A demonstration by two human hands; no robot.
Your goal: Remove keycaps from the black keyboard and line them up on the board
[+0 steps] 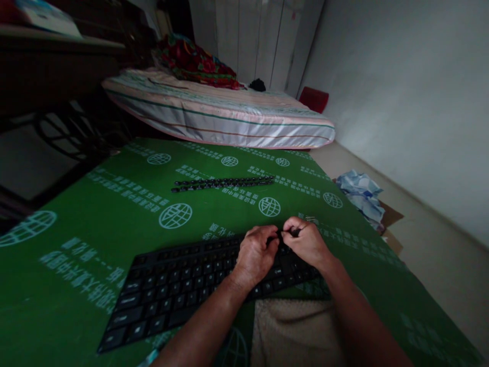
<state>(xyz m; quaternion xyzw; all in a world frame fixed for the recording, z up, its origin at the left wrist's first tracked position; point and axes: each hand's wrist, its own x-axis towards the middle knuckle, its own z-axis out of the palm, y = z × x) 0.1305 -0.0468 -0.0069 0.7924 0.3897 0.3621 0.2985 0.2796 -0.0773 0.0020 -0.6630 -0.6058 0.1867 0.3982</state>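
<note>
A black keyboard (pixel 171 290) lies on the green printed cloth (pixel 76 244) in front of me. My left hand (pixel 256 253) and my right hand (pixel 307 240) meet above the keyboard's right end, fingers curled and pinched together on a small dark piece (pixel 284 233) that I cannot make out. Two strips of black keycaps (pixel 223 182) lie side by side farther back on the cloth, apart from both hands.
A striped mattress (pixel 229 120) with a red patterned bundle (pixel 194 61) lies behind the cloth. Dark furniture (pixel 57 92) stands at left. Crumpled blue-white plastic on cardboard (pixel 361 193) sits at right by the wall. A beige cloth (pixel 294 331) covers my lap.
</note>
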